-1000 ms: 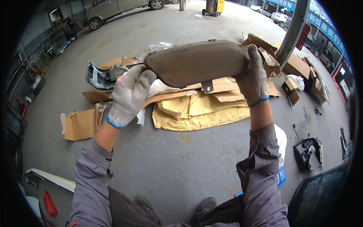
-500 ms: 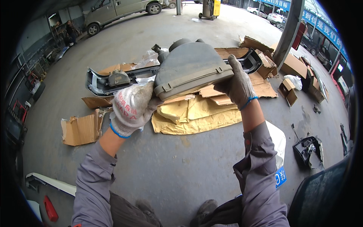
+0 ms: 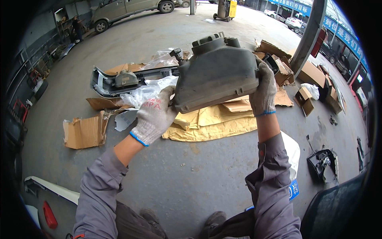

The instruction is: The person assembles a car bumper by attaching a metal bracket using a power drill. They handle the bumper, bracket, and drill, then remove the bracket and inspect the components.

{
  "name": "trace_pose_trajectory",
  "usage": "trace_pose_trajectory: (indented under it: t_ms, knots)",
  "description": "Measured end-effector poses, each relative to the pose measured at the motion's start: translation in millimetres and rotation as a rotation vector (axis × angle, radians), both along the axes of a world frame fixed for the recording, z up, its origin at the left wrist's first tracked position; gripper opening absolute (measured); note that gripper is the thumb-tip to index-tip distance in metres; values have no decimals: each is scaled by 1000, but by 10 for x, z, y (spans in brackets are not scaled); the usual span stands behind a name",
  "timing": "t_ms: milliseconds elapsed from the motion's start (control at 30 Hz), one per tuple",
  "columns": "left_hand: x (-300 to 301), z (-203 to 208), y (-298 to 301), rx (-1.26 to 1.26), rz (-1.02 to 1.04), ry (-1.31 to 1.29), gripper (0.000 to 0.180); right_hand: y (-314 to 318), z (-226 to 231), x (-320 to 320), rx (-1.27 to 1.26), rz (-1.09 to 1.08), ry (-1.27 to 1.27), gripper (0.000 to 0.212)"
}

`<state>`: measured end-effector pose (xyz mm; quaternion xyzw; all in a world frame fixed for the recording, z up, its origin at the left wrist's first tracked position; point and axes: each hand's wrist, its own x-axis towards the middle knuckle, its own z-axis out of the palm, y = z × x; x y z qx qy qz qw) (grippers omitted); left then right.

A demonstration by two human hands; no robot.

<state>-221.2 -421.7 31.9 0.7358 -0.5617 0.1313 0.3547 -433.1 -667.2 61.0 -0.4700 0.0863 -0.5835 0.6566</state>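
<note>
A dusty black car air filter housing is held up in front of me, with a round opening on top and clips along its lower edge. My left hand, in a grey-white knit glove, grips its left end with the fingers partly behind it. At the right end my gloved right hand is closed round the side. Below the housing lies yellow wrapping paper on the floor. Behind it is a long black bumper with clear plastic sheeting over part of it; the housing hides its middle.
Torn cardboard lies at left, and several boxes are heaped by a steel post. A black part sits at right, near a dark panel. A white trim strip and red lamp lie lower left.
The housing has been raised, shifted slightly right and tilted, so more of its broad face and top opening shows. Both hands moved with it and kept their grip.
</note>
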Motion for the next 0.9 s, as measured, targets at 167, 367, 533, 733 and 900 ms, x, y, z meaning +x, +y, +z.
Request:
trace_pose_trajectory:
  t_ms: [167,367,533,733,900]
  knots:
    - [51,-24,36,63,-36,-186,36,46,-64,24,53,130,-66,46]
    - [-20,32,68,-90,-108,-187,34,50,-150,72,160,376,-137,57]
    - [-47,-9,42,21,-107,-134,37,-55,-303,60,204,367,-112,62]
    - [-20,-26,49,99,-236,-32,41,-88,-241,45,274,307,-176,60]
    - [88,476,133,398,-91,252,51,-251,-204,-148,272,91,-156,59]
